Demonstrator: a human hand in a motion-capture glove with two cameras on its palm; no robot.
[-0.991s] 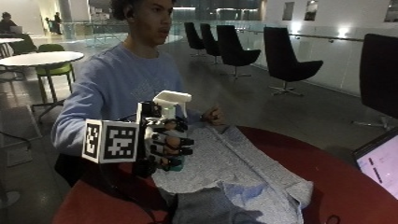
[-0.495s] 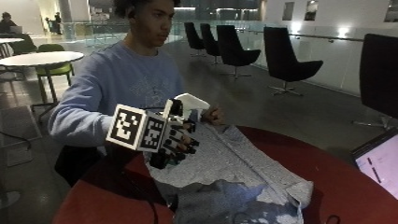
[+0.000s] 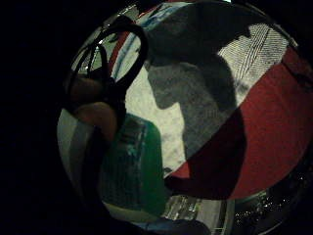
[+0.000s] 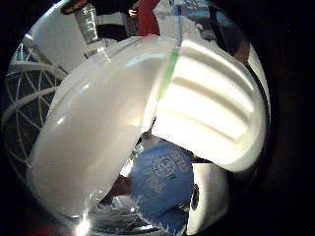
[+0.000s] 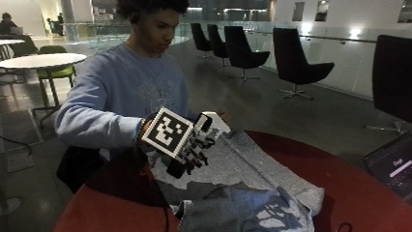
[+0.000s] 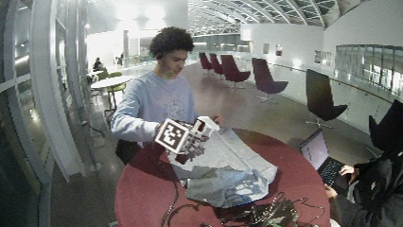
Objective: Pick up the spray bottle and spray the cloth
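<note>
my right hand (image 5: 186, 152) is curled round the spray bottle (image 5: 212, 123), lifted off the table (image 5: 360, 193), its nozzle toward two o'clock to wet the cloth (image 5: 257, 174).

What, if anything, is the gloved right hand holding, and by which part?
The right hand holds the spray bottle over the grey cloth, fingers curled round its neck and upper body below the white spray head.
</note>
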